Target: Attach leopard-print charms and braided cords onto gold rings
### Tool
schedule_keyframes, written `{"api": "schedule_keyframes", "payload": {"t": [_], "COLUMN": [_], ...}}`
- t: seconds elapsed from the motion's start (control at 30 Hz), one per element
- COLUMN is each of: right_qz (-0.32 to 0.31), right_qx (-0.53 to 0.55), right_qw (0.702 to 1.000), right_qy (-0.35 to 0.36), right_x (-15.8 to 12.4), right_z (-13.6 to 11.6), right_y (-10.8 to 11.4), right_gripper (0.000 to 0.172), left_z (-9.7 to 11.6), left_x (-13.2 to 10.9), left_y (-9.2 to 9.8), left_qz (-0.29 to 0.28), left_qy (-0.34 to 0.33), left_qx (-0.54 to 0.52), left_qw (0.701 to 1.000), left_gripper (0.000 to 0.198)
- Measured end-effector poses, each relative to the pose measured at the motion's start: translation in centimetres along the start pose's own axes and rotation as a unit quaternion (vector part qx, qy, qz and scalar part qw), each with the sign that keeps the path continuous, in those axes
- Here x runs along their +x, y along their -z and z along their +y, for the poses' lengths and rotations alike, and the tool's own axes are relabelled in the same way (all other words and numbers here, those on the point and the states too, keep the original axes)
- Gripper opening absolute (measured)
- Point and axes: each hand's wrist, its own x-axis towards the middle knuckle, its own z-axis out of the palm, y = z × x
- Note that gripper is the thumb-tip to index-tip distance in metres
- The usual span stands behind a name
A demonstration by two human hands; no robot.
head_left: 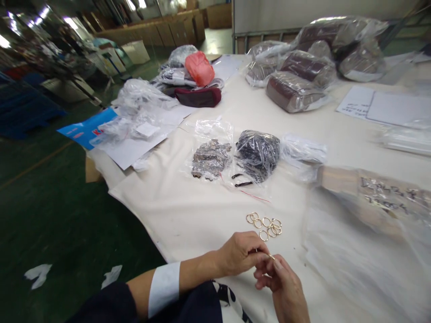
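Observation:
My left hand [238, 255] reaches in with its fingers pinched on a thin gold metal ring [271, 256], of which only a short edge shows. Fingertips of my right hand [286, 285] close on the same ring from the other side, so the two hands nearly touch. Just beyond them, several loose gold rings [264, 235] lie in a small cluster on the white cloth-covered table [202, 215]. Farther back rest a clear bag of dark metal pieces [211, 158] and a clear bag of black cord-like pieces [257, 152].
Plastic-wrapped handbags [296, 89] stand at the back right. A bag with handwriting [377, 197] covers the right side. Crumpled plastic [144, 98], a blue packet [89, 128] and a red bundle [200, 68] sit at the back left. The table edge drops to a green floor [67, 215].

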Motion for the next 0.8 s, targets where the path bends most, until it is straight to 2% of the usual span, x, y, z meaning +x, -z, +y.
{"api": "schedule_keyframes", "payload": {"t": [0.07, 0.13, 0.43, 0.53, 0.63, 0.73, 0.8], "right_qz": [0.004, 0.007, 0.051, 0.043, 0.063, 0.099, 0.112], "right_qx": [0.029, 0.026, -0.116, -0.08, -0.024, 0.022, 0.051], "right_qw": [1.0, 1.0, 0.992, 0.996, 0.998, 0.995, 0.992], "right_qy": [-0.009, -0.011, 0.027, 0.011, -0.017, -0.026, -0.03], "right_x": [-0.2, -0.4, -0.2, 0.3, 0.9, 1.4, 1.8], "right_z": [-0.3, -0.2, 1.1, 0.9, 0.4, -0.2, -0.6], "right_y": [-0.4, -0.5, -0.8, -1.3, -2.2, -3.4, -4.0], "right_gripper": [0.034, 0.039, 0.038, 0.041, 0.044, 0.045, 0.037], "left_z": [0.2, 0.4, 0.4, 0.2, -0.1, -0.4, -0.5], "left_x": [-0.2, -0.4, -1.3, -1.1, -0.9, -1.0, -1.0], "left_y": [0.0, -0.1, 0.3, 0.9, 1.4, 1.3, 1.1], "left_qz": [-0.009, -0.007, 0.05, 0.049, 0.037, 0.086, 0.128], "left_qy": [-0.05, -0.073, -0.068, -0.07, -0.068, -0.047, -0.056], "left_qx": [0.037, 0.052, 0.024, 0.014, -0.005, -0.015, 0.008], "left_qw": [0.998, 0.996, 0.996, 0.996, 0.997, 0.995, 0.99], "left_gripper": [0.022, 0.023, 0.019, 0.018, 0.02, 0.021, 0.022]}}
